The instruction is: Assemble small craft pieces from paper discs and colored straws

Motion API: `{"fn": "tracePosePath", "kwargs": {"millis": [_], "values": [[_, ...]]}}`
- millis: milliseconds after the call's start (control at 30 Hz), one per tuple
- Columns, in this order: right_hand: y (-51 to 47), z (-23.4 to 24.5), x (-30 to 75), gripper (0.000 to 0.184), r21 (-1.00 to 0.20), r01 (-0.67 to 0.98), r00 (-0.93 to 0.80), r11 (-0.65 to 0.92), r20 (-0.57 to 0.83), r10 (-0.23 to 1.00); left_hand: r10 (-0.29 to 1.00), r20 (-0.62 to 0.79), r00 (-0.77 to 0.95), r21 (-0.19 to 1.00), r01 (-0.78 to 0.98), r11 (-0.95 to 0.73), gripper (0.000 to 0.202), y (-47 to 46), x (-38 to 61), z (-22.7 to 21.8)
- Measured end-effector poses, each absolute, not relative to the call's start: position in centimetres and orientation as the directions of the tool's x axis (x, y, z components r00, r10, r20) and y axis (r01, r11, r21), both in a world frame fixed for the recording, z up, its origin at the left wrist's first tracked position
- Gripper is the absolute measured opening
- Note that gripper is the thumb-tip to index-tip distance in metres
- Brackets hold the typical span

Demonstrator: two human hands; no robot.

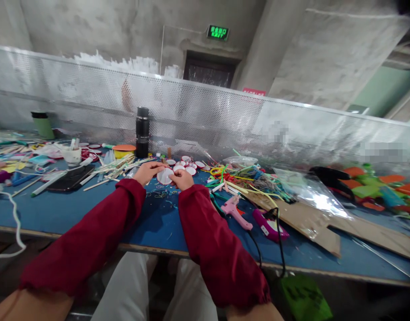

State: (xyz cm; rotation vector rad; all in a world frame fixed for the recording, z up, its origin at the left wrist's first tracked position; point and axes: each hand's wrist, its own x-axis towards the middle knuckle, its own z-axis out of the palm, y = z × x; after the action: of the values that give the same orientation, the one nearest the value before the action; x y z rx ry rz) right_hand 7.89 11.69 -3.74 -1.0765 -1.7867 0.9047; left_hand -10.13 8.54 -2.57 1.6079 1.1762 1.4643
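Between my two hands is a round white disc with a red rim, raised a little over the blue table. My left hand pinches its upper left edge. On its right edge, the fingers of my right hand are closed. Several similar red-rimmed discs lie in a loose pile just beyond my right hand. Small thin loops or cord bits are scattered on the table below the disc. Dark red sleeves cover both forearms.
A black bottle stands behind my left hand, near a heap of thin sticks and a phone. To the right lie a pink glue gun, a purple box, tangled coloured cords and cardboard. A perforated metal screen closes the back.
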Motion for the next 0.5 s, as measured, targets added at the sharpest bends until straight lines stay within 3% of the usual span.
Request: {"fn": "tracePosePath", "kwargs": {"millis": [233,500], "values": [[10.74,-3.33,7.82,0.011,-0.781,0.337,-0.329,0.525,0.425,0.843,0.9,0.43,-0.068,0.876,0.273,-0.397,0.036,8.04,-9.71,-2.2],[10.9,-3.61,7.73,0.014,-0.731,0.391,-0.331,0.559,0.455,0.827,0.862,0.505,-0.034,0.816,0.344,-0.465,0.031,7.78,-9.5,-1.96]]}}
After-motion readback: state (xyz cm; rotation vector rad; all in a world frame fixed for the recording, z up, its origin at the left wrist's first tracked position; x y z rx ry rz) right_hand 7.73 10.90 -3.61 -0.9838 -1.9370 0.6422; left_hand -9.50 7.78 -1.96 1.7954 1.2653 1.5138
